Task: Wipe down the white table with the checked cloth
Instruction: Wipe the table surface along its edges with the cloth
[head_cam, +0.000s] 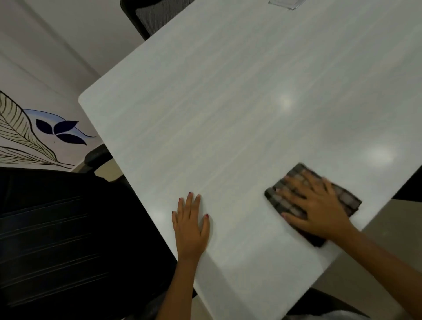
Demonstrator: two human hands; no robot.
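Note:
The white table fills most of the head view, running diagonally. A dark checked cloth, folded into a rectangle, lies flat near the table's right edge. My right hand presses down on it with the fingers spread across the cloth, slightly blurred. My left hand rests flat on the bare tabletop near the left edge, fingers together, holding nothing.
A black office chair stands against the table's left side, its armrest by the edge. Another black chair sits at the far end. A clear plastic item lies at the table's far edge. A leaf mural covers the left wall.

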